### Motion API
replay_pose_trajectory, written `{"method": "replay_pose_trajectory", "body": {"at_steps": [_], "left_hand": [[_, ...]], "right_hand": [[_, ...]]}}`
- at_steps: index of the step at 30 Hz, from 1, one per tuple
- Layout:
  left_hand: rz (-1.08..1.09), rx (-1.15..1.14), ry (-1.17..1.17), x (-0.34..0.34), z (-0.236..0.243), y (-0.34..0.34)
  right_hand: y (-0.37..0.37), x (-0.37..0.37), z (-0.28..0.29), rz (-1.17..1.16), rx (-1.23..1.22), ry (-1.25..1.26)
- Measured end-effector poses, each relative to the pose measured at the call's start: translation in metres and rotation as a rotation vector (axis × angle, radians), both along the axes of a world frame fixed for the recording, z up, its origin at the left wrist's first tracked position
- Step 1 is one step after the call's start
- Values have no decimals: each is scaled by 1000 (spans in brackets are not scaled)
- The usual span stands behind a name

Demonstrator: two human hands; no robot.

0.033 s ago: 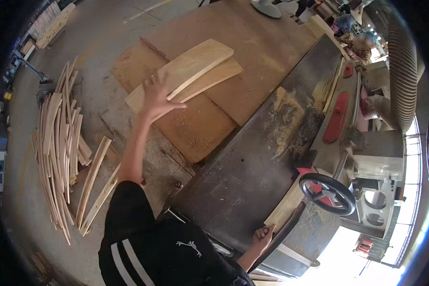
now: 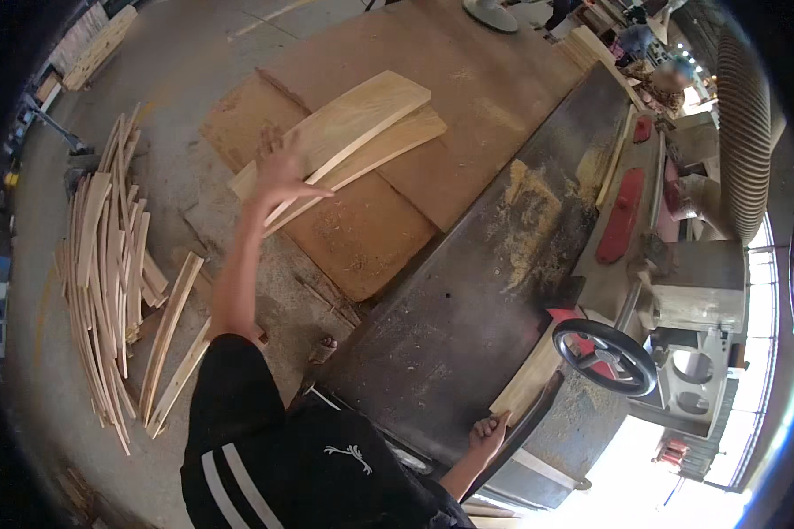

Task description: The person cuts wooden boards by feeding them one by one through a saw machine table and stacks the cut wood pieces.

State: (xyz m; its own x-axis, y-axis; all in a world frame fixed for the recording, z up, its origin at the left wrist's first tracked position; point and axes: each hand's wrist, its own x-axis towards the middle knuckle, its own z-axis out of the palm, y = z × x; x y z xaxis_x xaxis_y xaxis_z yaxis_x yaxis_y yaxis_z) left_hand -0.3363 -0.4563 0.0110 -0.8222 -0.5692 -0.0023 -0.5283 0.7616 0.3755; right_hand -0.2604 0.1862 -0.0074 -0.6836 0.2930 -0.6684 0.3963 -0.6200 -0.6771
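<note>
My left hand (image 2: 280, 175) is open, fingers spread and slightly blurred, over the near end of two curved wooden boards. The upper board (image 2: 366, 106) lies partly across the lower board (image 2: 397, 150) on a brown panel surface. At the near end of the dark machine table (image 2: 415, 353), my right hand (image 2: 487, 434) has its fingers curled and the thumb against the end of a wooden board (image 2: 525, 383). That board lies along the machine's right side, its far end hidden by the red part and black handwheel (image 2: 604, 357).
Sawdust (image 2: 534, 216) covers part of the table. A ribbed hose (image 2: 745, 141) hangs at the right. Thin curved wood strips (image 2: 106, 264) are heaped on the floor at the left. A person (image 2: 666, 84) is at the far right, beyond the machine.
My left hand has shifted slightly left over the boards, its fingers still spread. The right hand stays at the board's end.
</note>
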Motion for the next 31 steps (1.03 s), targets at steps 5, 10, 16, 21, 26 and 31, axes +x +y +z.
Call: {"method": "replay_pose_trajectory", "body": {"at_steps": [5,10,16,21,26,31], "left_hand": [[-77,176,-238,0,-16,-39],[6,-50,3,-15,-10,8],[242,255,-79,6,35,108],[121,631,262,75,76,223],[132,1412,713,152,47,278],[4,1764,595,182,-66,347]], "right_hand": [[21,-28,-22,32,-56,11],[32,-54,-27,206,95,128],[-166,-29,37,570,640,343],[-258,24,75,1013,395,791],[-185,82,123,753,407,706],[-110,167,116,534,-10,489]]}}
